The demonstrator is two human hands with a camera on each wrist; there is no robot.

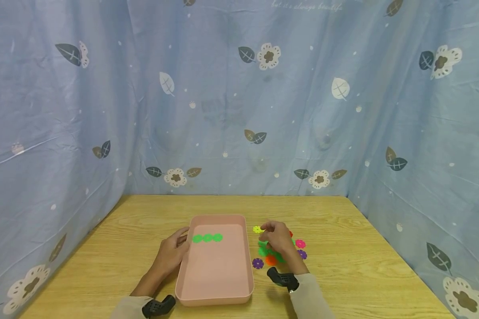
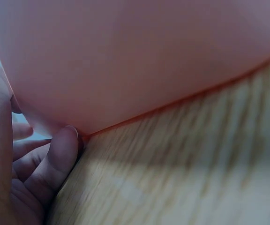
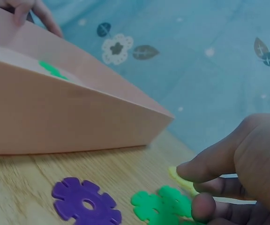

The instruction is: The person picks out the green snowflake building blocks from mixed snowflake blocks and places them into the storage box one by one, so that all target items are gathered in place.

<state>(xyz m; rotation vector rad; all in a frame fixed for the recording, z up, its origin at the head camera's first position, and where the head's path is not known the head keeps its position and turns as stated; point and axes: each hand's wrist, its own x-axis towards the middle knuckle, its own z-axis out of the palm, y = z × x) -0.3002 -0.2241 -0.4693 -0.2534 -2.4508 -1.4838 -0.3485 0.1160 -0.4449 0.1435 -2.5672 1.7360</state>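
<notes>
A pink tray (image 1: 215,279) stands on the table, with a row of three green flower-shaped discs (image 1: 208,238) near its far left side. My left hand (image 1: 173,251) holds the tray's left wall, thumb at the rim and other fingers low against the outside. My right hand (image 1: 278,238) is over a pile of flower-shaped discs to the right of the tray, fingers bent loosely. Its thumb and index fingertips are right at a yellow disc (image 3: 173,172), overlapping it in the right wrist view. Green discs (image 3: 156,206) lie just below those fingers, and the palm hides part of the pile.
Purple discs (image 1: 257,263), an orange disc (image 1: 270,260) and a pink disc (image 1: 300,243) lie around the pile's edge. A blue patterned curtain (image 1: 223,110) hangs behind and at both sides of the wooden table (image 1: 355,266).
</notes>
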